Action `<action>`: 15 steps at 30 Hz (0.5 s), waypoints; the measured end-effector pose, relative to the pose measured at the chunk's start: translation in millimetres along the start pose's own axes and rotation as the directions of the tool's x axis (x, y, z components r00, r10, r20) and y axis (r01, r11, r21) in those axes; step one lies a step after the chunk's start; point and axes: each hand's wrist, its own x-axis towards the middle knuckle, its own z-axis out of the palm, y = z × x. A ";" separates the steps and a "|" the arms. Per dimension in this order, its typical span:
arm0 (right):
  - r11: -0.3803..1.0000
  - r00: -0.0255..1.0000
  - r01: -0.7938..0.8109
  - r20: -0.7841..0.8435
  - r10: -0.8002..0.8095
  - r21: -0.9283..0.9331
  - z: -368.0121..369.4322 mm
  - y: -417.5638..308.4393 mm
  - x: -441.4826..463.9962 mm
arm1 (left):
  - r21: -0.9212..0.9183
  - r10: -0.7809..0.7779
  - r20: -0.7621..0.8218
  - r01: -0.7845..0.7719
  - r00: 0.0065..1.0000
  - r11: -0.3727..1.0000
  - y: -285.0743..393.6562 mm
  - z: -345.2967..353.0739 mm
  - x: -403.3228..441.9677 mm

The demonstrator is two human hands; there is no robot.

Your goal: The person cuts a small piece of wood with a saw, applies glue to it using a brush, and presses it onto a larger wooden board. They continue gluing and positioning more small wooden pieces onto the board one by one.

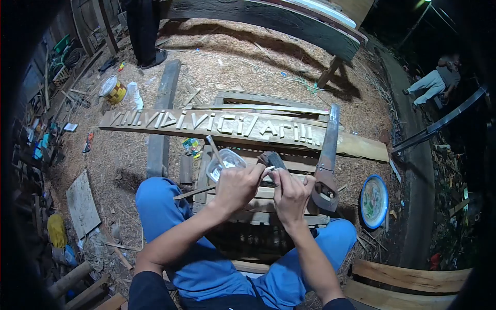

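Observation:
My left hand (237, 187) is closed in a pinch on a small pale piece (269, 168), possibly wood. Close beside it, my right hand (292, 197) has its fingertips pinched at the other end of that piece. A clear plastic tub (231, 157) with white stuff inside sits just beyond my left hand; a thin stick (215, 150) slants over it, its lower end hidden by the hand. Just past my fingers lies a dark block-like object (275, 160). Farther off, pale raised letters run along a long wooden board (235, 135). A handsaw (326, 155) rests to the right of my right hand.
A slatted wooden crate (266, 192) stands between my knees. Wood shavings cover the ground. At right is a round blue-rimmed tray (374, 201); at left, a yellow-checked can (113, 90). One person (147, 36) stands beyond, another (434, 80) at far right. Planks (413, 276) lie lower right.

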 end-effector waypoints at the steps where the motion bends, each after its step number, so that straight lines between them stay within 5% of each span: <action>1: 1.000 1.000 0.001 0.005 -0.001 -0.011 -3.3 3.6 2.7 | -0.014 0.003 -0.005 -0.003 1.000 1.000 0.2 5.1 1.9; 12: 0.985 0.999 -0.030 0.041 0.024 0.169 -18.9 19.4 25.4 | -0.068 0.120 -0.091 -0.126 0.989 0.990 1.1 -10.9 33.1; 15: 0.986 0.987 -0.046 0.158 0.020 0.163 -28.6 16.2 30.8 | -0.090 0.147 -0.096 -0.156 0.984 0.984 -4.2 -14.1 31.7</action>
